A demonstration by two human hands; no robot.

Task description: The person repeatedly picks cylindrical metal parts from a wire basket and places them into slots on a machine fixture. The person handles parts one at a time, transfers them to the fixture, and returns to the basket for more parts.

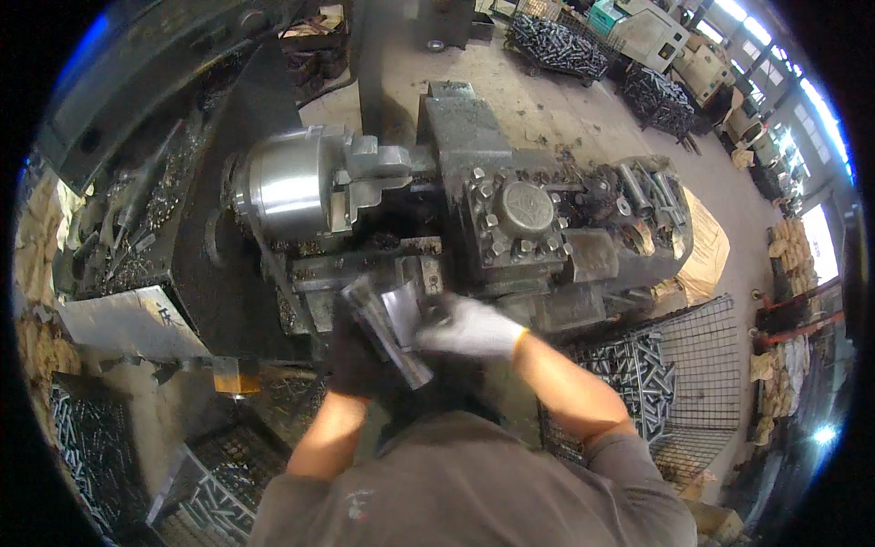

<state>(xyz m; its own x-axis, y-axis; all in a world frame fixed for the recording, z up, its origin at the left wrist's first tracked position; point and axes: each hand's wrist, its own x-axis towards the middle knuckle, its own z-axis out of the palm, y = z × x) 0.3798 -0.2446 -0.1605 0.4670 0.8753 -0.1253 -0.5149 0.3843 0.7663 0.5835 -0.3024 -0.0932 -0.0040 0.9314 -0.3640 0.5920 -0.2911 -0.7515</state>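
My left hand [352, 362], in a black glove, grips a long metal workpiece [388, 335] that slants in front of my body. Next to it is a second bright metal piece [402, 311], blurred, its exact shape unclear. My right hand [472, 329] wears a white glove with dark fingertips. It touches or lies close against the bright piece; motion blur hides whether the fingers are closed on it. Beyond both hands stands a metal lathe, with a shiny chuck [290, 181], stepped chuck jaws [376, 167] and a bolted tool post [526, 208].
A wire basket [707, 383] with metal rods stands at my right. Another bin [184, 478] of metal parts is at lower left. Metal tubes [636, 188] lie on the lathe's right end. Loaded carts [557, 48] and machines [642, 34] stand across the floor.
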